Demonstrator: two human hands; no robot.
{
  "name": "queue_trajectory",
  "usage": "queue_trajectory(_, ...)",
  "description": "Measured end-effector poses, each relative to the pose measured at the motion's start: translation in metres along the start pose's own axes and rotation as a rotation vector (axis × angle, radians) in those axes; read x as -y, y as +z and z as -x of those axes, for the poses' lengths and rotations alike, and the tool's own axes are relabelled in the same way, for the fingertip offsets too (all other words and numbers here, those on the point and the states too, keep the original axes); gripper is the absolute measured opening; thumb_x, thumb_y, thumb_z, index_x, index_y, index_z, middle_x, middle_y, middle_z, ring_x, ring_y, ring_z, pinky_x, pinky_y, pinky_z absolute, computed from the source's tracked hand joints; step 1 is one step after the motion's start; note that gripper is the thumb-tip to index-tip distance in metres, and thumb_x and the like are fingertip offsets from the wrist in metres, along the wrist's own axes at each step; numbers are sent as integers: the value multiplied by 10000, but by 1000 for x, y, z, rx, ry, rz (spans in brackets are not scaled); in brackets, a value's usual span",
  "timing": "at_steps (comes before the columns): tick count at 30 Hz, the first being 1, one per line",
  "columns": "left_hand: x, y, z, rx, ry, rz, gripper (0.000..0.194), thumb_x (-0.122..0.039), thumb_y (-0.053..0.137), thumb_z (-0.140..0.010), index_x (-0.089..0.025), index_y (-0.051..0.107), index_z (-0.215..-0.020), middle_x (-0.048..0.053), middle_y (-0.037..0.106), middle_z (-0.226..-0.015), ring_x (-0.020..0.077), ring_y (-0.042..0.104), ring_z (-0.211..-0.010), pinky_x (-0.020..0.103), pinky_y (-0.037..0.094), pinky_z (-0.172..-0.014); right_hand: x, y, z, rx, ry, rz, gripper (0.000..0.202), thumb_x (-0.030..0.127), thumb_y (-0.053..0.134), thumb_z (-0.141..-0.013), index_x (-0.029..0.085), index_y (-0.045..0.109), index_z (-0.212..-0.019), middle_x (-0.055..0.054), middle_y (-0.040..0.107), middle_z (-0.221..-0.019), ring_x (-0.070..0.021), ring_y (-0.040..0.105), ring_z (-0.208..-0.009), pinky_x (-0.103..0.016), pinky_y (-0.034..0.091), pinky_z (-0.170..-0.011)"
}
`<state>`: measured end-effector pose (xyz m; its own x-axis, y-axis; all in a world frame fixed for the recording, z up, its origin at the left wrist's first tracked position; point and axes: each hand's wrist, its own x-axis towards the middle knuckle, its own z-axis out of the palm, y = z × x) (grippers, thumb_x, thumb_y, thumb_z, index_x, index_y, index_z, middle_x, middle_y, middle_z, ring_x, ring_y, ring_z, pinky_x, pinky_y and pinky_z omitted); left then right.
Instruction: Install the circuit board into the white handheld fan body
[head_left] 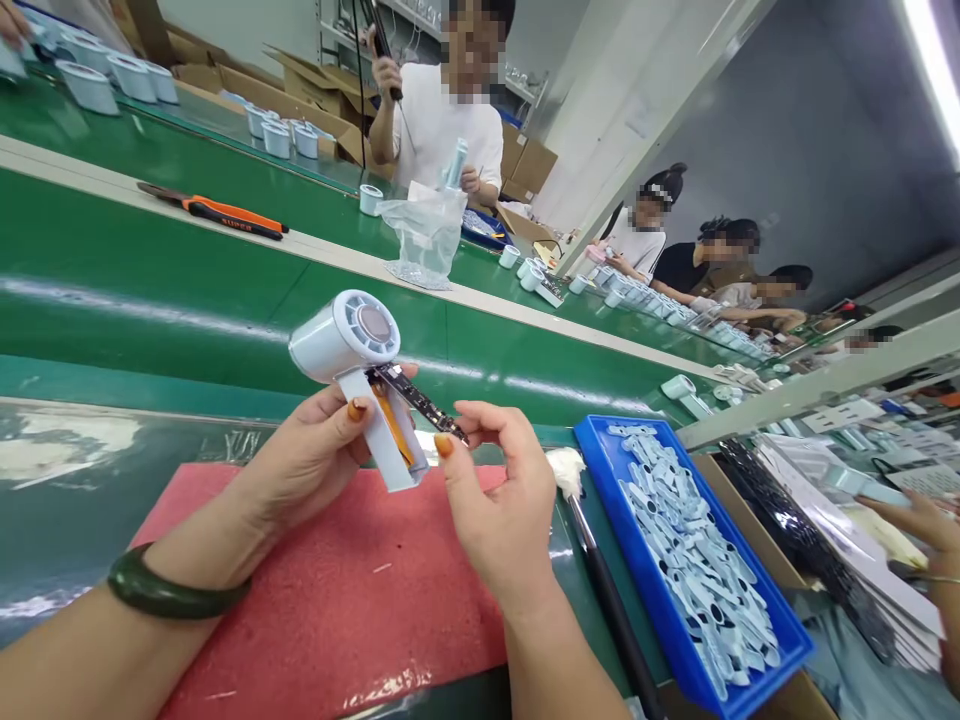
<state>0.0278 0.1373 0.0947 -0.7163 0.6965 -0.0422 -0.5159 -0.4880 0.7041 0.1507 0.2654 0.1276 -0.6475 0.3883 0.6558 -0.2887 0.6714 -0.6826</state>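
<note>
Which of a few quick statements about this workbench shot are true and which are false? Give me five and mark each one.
1. The left hand holds a white handheld fan body. True.
2. The right hand pinches a narrow circuit board at the fan's open handle. True.
3. The blue tray sits to the left of the hands. False: it lies to their right, filled with small pale blue parts.
4. The hands work over a yellow mat. False: the mat is red.
5. Orange-handled pliers lie in the blue tray. False: they lie on the far edge of the green belt.
</note>
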Motion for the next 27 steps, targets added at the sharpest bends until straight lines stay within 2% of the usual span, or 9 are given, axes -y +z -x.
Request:
queue_trajectory(4, 1, 6, 4, 38, -58, 26, 695, -554, 982, -577, -208, 770, -1142, 49, 747, -856, 172, 696, -731, 265, 633, -690, 3, -1, -1, -132, -291, 58, 87, 190, 716, -1024, 182, 663, -1092, -50, 648, -1037, -180, 645, -926, -331, 563, -825)
queue_trajectory(8, 3, 12, 6, 49, -118, 132, 608, -508, 982, -605, -174, 779, -1071, 36, 755, -899, 140, 693, -751, 214, 617, -699, 7, -3, 0, -155, -425, 176, 44, 167, 667, -1064, 210, 666, -1066, -51, 676, -1044, -177, 682, -935, -316, 607, -801)
queue_trajectory(12, 7, 18, 8, 25, -129, 184, 563, -415, 987, -630, -133, 768, -1065, 59, 765, -1058, 155, 710, -831, 229, 628, -747, 7, -5, 0, -173, -449, 201, 152, 98, 643, -1043, 245, 663, -1075, -37, 684, -1026, -180, 694, -900, -329, 624, -772)
queue_trajectory(16, 11, 19, 9, 8, -159, 195, 471, -387, 914, -759, -86, 746, -1080, 92, 761, -1017, 177, 709, -828, 261, 628, -737, 5, -6, 0, -177, -441, 191, 186, 60, 665, -1010, 234, 664, -1077, -38, 694, -991, -182, 686, -886, -330, 611, -758)
queue_trajectory(21, 12, 18, 10, 24, -208, 195, 504, -409, 941, -714, -80, 757, -1048, 82, 744, -980, 165, 684, -788, 228, 597, -662, 4, -4, 0, -189, -422, 157, 223, 12, 677, -977, 217, 662, -1065, -33, 690, -990, -170, 674, -900, -308, 600, -782)
queue_trajectory(27, 18, 17, 7, -2, -248, 245, 405, -376, 948, -706, -138, 754, -970, 87, 740, -1036, 175, 683, -808, 243, 586, -662, 5, -4, -2, -207, -395, 168, 238, -7, 676, -954, 213, 662, -1044, -22, 684, -966, -168, 657, -895, -297, 592, -775)
